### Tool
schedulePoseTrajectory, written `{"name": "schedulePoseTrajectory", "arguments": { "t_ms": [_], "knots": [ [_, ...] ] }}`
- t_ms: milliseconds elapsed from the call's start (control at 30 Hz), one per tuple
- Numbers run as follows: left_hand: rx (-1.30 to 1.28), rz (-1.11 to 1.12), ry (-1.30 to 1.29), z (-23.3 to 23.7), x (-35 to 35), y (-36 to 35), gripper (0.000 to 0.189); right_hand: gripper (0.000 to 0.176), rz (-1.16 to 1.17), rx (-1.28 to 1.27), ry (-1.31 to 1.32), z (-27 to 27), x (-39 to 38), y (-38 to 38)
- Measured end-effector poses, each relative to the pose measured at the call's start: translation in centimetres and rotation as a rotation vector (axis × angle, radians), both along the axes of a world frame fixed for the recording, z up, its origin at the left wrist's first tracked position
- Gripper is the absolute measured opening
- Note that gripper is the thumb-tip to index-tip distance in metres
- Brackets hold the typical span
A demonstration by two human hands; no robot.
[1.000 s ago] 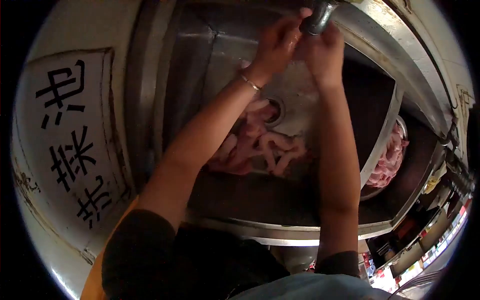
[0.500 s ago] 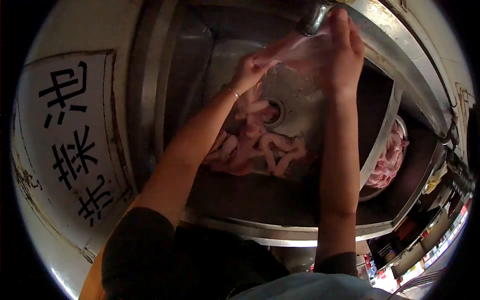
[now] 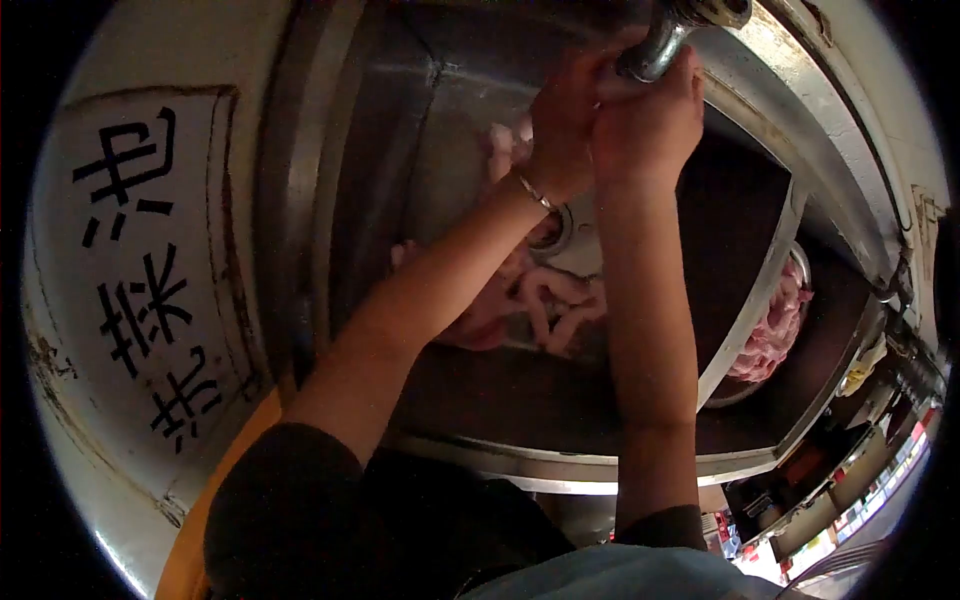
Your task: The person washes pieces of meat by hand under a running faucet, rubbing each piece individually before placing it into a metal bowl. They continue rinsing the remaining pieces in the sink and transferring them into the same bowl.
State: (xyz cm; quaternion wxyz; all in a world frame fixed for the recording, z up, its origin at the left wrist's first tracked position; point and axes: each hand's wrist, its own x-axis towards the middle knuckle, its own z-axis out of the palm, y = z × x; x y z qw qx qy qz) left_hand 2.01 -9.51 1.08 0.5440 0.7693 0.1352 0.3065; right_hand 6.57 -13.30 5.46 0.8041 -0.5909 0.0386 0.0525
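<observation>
Both hands are close together under the metal faucet (image 3: 655, 52), above the sink. My left hand (image 3: 565, 125), with a bracelet at its wrist, is closed and blurred; what it holds is hidden. My right hand (image 3: 650, 120) is curled beside it, just below the spout, with a bit of pale, wet material showing between the two hands. Several pieces of pale pink raw meat (image 3: 480, 315) lie in the sink (image 3: 470, 100) around the drain (image 3: 550, 230), partly covered by my left forearm.
A bowl of pink raw meat (image 3: 775, 335) stands in the right-hand basin, beyond the metal divider (image 3: 755, 290). A sign with black characters (image 3: 140, 240) is at the left. The sink's front rim (image 3: 560, 465) runs near my body.
My hands have come together beneath the faucet. The pale, stretched piece between them is now bunched up and mostly hidden. The view has shifted slightly.
</observation>
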Motion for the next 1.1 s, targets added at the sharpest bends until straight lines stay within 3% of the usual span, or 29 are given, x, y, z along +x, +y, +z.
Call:
{"name": "schedulePoseTrajectory", "arguments": {
  "t_ms": [67,100,167,300,367,400,467,567,733,800,833,933,1000,1067,1100],
  "knots": [
    [0.426,0.027,-0.132,-0.8,1.1,0.9,0.044,0.014,-0.029,0.151,0.119,1.7,-0.2,0.2],
    [0.427,0.026,-0.132,-0.7,1.1,0.8,0.044,0.014,-0.03,0.152,0.119,1.7,-0.1,0.2],
    [0.072,-0.007,-0.041,-0.5,1.1,0.7,0.044,0.013,-0.021,0.233,0.142,1.5,0.4,-0.2],
    [0.217,-0.027,-0.035,-2.6,0.8,1.1,0.048,0.016,-0.014,0.348,0.179,0.3,2.0,-1.8],
    [0.3,-0.063,0.07,-3.3,0.7,1.2,0.049,0.017,0.1,-0.016,-0.007,-1.1,2.7,-3.2],
    [0.301,-0.063,0.07,-4.5,0.9,1.5,0.049,0.017,0.101,-0.015,-0.007,-0.6,2.9,-3.7],
    [0.439,-0.063,-0.154,-7.0,1.2,2.1,0.043,0.029,0.429,0.967,0.272,0.4,3.5,-4.9],
    [0.336,-0.082,0.054,-9.1,0.7,2.1,0.039,0.031,0.458,0.897,0.188,2.2,3.5,-5.7],
    [0.312,-0.092,0.008,-8.8,0.6,2.5,0.024,0.031,0.337,0.744,0.243,4.0,1.8,-7.0],
    [0.248,-0.121,0.014,-10.0,0.5,2.9,0.019,0.03,0.453,0.881,0.219,4.0,3.2,-8.7],
    [0.325,-0.15,0.077,-11.0,0.2,3.4,0.019,0.029,0.636,0.939,0.182,4.0,3.8,-9.7],
    [0.367,-0.133,0.248,-13.5,-1.0,3.3,0.024,0.028,0.531,0.837,0.192,7.1,3.4,-11.7],
    [0.793,-0.077,-0.058,-16.2,-1.3,3.6,0.022,0.028,0.462,0.791,0.106,8.9,3.6,-15.9],
    [0.899,-0.192,-0.028,-17.1,-3.8,4.3,0.019,0.027,0.426,0.73,-0.004,12.4,2.8,-19.9],
    [0.651,-0.211,0.214,-16.8,-5.2,3.9,0.021,0.026,0.305,0.473,-0.091,13.7,2.5,-23.7]
  ]
}}
